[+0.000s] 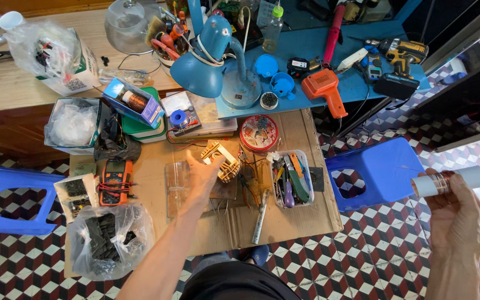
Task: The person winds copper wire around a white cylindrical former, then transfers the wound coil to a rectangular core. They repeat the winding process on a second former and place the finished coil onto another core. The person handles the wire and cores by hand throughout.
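My left hand (202, 173) reaches over the low cardboard-topped table (301, 219), fingers spread, its fingertips at a wooden-and-copper transformer core (224, 161); it holds nothing. My right hand (458, 214) is raised off to the right over the tiled floor and grips a white tube (455, 181) wound with copper wire near its middle.
A clear tray of hand tools (291, 179), a round red tin (259, 133), an orange multimeter (116, 181) and a bag of dark parts (109, 238) lie on the table. A blue desk lamp (211, 55) and orange drill (324, 89) stand behind. Blue stools (378, 171) flank both sides.
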Tool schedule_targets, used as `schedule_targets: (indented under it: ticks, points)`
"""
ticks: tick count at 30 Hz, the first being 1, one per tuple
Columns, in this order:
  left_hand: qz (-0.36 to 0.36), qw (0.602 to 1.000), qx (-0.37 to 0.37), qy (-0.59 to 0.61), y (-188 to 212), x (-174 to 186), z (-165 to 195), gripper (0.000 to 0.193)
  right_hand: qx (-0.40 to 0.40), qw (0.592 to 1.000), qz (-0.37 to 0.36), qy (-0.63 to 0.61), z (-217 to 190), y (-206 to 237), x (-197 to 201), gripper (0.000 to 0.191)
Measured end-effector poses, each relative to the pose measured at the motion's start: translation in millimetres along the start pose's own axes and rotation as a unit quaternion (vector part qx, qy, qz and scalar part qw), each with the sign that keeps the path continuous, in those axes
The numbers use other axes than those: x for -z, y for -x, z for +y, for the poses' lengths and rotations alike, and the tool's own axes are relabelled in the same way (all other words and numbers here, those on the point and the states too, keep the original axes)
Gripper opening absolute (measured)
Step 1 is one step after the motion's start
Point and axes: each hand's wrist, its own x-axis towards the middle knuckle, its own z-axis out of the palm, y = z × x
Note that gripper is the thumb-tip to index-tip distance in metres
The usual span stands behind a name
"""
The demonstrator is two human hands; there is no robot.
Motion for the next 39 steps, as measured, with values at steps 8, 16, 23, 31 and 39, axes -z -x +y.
schedule_targets:
  ticks: [8,16,23,31,39]
  points:
    - [0.179,0.965,0.12,-0.152,15,-58,32,0.138,0.004,1.0,-0.013,-0.008,-3,-6,-12,0.028]
    - [0.07,0.956,-0.069,-0.275,13,-27,37,0.135,0.02,0.999,-0.026,-0.005,10,-30,27,0.022]
    - [-0.164,0.8,-0.267,-0.513,-12,4,45,0.088,0.052,0.998,-0.028,-0.001,12,-43,75,0.023]
    - [-0.318,0.504,-0.547,-0.587,-32,4,58,0.078,0.034,0.998,0.041,0.017,-9,1,93,0.019]
    - [-0.317,0.297,-0.686,-0.584,-50,-5,50,0.041,0.003,0.996,0.087,0.01,-41,47,76,0.016]
